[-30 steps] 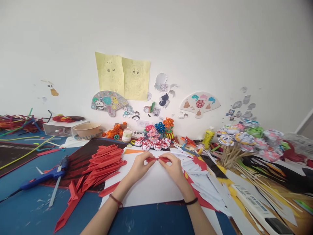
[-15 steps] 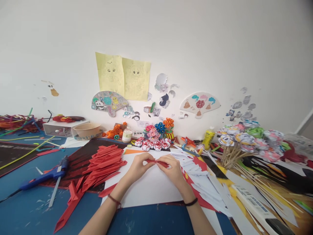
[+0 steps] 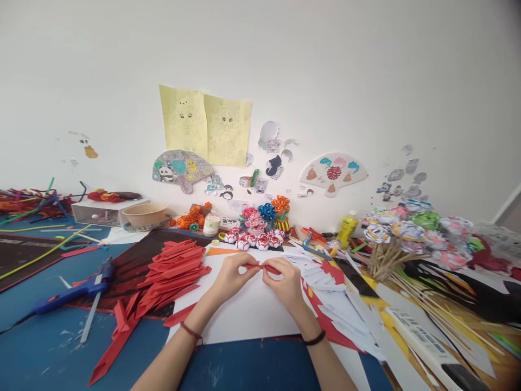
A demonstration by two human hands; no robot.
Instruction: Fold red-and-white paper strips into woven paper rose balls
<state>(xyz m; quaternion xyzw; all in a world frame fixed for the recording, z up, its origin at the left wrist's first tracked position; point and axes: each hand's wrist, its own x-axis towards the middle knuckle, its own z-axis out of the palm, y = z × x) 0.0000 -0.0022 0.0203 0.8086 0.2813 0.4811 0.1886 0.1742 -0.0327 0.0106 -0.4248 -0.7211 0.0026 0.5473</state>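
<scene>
Between the fingertips of both hands is a narrow folded red paper strip [image 3: 262, 266], level above the white paper sheet [image 3: 248, 320]. My left hand [image 3: 236, 274] pinches its left end with thumb and forefinger. On the other end, my right hand [image 3: 283, 278] grips with thumb and fingers closed, its thumb close to the left thumb. Fingers cover most of the strip. A pile of folded red paper pieces [image 3: 175, 274] lies left of the left hand. To the right of my right hand are folded white paper pieces [image 3: 334, 296].
A blue glue gun [image 3: 77, 290] rests at left. Red-and-white paper flowers [image 3: 254, 240] stand beyond the hands. A yellow bottle [image 3: 348, 229], bundled paper roses [image 3: 411, 231] and a long white box [image 3: 431, 347] are at right. A beige bowl [image 3: 145, 215] sits back left.
My right thumb has shifted left and up along the red strip, and the fingers have rounded into a tighter pinch. My left hand keeps nearly the same hold.
</scene>
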